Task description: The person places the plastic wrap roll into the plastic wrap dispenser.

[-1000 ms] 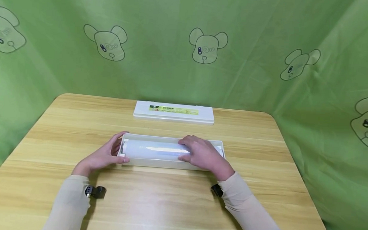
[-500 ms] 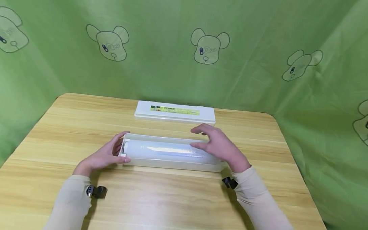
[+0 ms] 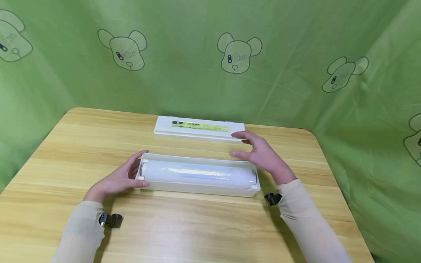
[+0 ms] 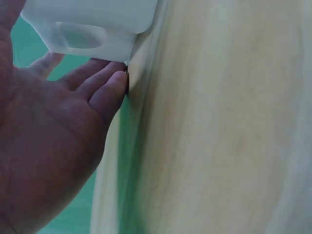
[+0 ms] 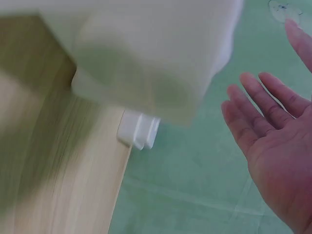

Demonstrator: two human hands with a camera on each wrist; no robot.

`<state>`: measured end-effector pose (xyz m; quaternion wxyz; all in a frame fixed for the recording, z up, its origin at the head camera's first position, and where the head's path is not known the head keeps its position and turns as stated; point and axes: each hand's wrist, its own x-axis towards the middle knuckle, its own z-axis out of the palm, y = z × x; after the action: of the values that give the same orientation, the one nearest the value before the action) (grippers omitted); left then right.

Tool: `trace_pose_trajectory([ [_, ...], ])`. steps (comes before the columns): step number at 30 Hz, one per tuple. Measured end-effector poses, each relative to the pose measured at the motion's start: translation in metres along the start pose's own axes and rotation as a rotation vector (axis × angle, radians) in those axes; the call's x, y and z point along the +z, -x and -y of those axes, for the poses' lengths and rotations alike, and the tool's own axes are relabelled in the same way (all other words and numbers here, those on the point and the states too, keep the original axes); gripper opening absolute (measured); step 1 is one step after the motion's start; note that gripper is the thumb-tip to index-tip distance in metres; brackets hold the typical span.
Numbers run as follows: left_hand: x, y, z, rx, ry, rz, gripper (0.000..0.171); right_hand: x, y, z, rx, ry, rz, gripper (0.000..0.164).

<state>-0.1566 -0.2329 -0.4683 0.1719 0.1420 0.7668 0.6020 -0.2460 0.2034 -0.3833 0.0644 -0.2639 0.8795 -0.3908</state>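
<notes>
A long white plastic wrap box (image 3: 201,188) lies on the table with its top off. Inside it rests a shiny roll of plastic wrap (image 3: 195,174). My left hand (image 3: 116,179) holds the box's left end, thumb at the front edge and fingers round the back. In the left wrist view those fingers (image 4: 109,95) lie against the box's end (image 4: 87,34). My right hand (image 3: 265,154) is raised over the table behind the box's right end, fingers apart and holding nothing. Its fingertips overlap the right end of the white lid (image 3: 200,127) in the head view.
The lid, with a green and yellow label, lies near the far edge of the wooden table (image 3: 172,227). Green curtains (image 3: 184,80) printed with bear heads hang behind the table and at both sides.
My right hand has let go of the plastic wrap roll, then risen and moved back and right towards the lid. The left hand keeps its hold on the box's end.
</notes>
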Motion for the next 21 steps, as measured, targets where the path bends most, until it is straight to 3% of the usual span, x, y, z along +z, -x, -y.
trace_pose_trajectory([
  [11,0.001,0.000,0.000,0.005,-0.001,-0.010,0.101,-0.011,-0.016,-0.032,0.058,-0.085,0.002,0.073],
  [21,0.000,0.000,-0.001,-0.003,-0.003,-0.015,0.101,-0.015,-0.030,-0.057,0.184,-0.053,-0.007,0.092],
])
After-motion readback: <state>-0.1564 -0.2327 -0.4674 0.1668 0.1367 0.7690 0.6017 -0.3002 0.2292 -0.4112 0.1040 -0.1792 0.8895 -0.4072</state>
